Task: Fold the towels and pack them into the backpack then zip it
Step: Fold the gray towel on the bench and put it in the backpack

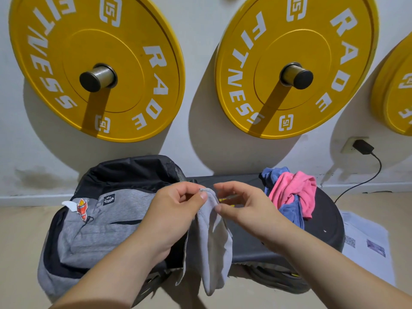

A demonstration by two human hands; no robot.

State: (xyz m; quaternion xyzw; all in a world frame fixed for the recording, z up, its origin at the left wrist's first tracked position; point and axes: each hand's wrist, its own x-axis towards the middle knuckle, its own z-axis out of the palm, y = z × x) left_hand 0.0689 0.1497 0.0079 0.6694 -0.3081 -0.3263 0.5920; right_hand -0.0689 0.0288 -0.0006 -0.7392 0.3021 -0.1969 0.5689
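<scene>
Grey towel [211, 241] is held at centre frame, pinched by left hand [176, 208] fingers [201, 195]; whether the right hand [243, 206] grips cannot be told. Pink towel [289, 190] and blue towel [289, 211] lie unfolded at right; backpack [100, 224], lower left, is judged unpacked and unzipped.

Bare black platform [245, 250] lies open near centre-right, between the hanging grey towel [211, 241] and the pink-and-blue towel pile [292, 197] at far right. The backpack [100, 230] fills the left, and the wall [200, 152] closes the far side.
</scene>
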